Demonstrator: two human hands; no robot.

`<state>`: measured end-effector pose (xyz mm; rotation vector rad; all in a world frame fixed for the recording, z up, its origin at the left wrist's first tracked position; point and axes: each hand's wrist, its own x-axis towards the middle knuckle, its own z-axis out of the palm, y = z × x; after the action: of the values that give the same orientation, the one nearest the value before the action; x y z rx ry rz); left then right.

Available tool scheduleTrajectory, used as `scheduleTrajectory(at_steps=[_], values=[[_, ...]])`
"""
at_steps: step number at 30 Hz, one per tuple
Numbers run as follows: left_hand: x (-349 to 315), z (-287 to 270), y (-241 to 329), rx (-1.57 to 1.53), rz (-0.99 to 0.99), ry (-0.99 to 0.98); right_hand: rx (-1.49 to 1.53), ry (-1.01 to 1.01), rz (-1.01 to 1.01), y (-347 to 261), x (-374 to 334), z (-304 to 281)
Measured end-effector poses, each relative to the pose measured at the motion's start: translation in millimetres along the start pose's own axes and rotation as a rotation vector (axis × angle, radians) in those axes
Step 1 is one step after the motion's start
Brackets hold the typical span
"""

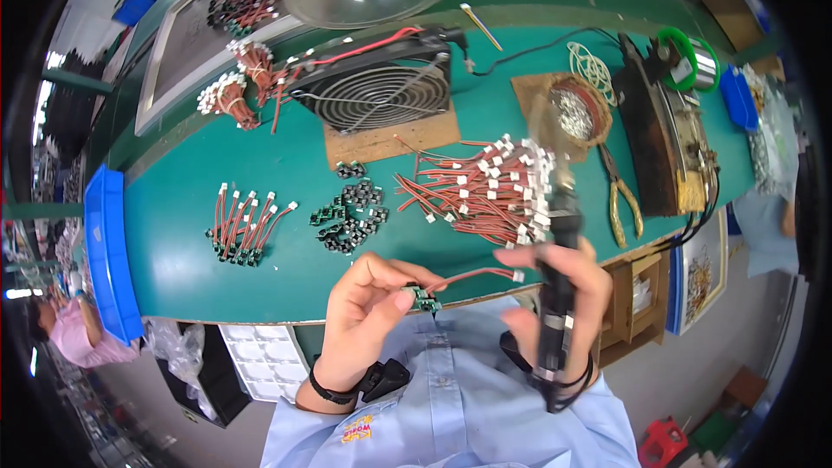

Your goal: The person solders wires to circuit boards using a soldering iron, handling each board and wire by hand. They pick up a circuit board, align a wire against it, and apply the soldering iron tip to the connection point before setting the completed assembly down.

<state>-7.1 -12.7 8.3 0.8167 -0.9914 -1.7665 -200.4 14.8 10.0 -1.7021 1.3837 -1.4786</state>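
Between the thumb and fingers of my left hand point(368, 312) is a small green circuit board point(423, 298). A red wire lead point(472, 276) runs right from that board to a white plug. My right hand point(576, 295) is closed around the black handle of a soldering iron point(557, 316), whose upper end points away from me and is smeared by motion. Beyond my hands lies a cluster of small green and black boards point(351, 212). Right of it is a heap of red wire leads with white plugs point(490, 191), partly behind the iron. Several boards with leads attached point(247, 230) lie at the left.
A black fan point(377, 87) stands on a brown board at the back. Gold-handled pliers point(620, 199), a round container of pale bits point(576, 113), a dark box-shaped unit point(646, 130) and a green wire spool point(693, 65) are right. A blue tray point(113, 251) borders the left.
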Motion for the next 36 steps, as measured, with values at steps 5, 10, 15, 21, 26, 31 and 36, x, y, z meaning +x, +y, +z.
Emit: scheduleTrajectory(at_steps=[5, 10, 15, 21, 26, 31, 36], values=[[10, 0, -1, 0.078, 0.061, 0.196, 0.106, 0.346, 0.042, -2, -29, -6], [13, -8, -4, 0.171, 0.102, 0.242, -0.276, -0.15, -0.237, 4, -32, -28], [15, -9, -9, 0.19, 0.15, 0.243, -0.167, -0.285, -0.192, -4, -29, -21], [15, -11, -12, 0.195, 0.174, 0.201, -0.183, -0.305, -0.184, -4, -26, -17], [15, -9, -11, 0.188, 0.168, 0.203, -0.194, -0.323, -0.187, -4, -27, -17], [15, -9, -11, 0.2, 0.156, 0.201, -0.199, -0.33, -0.171, -6, -26, -18], [14, -7, -9, 0.226, 0.14, 0.203, -0.202, -0.337, -0.16, -7, -26, -20]])
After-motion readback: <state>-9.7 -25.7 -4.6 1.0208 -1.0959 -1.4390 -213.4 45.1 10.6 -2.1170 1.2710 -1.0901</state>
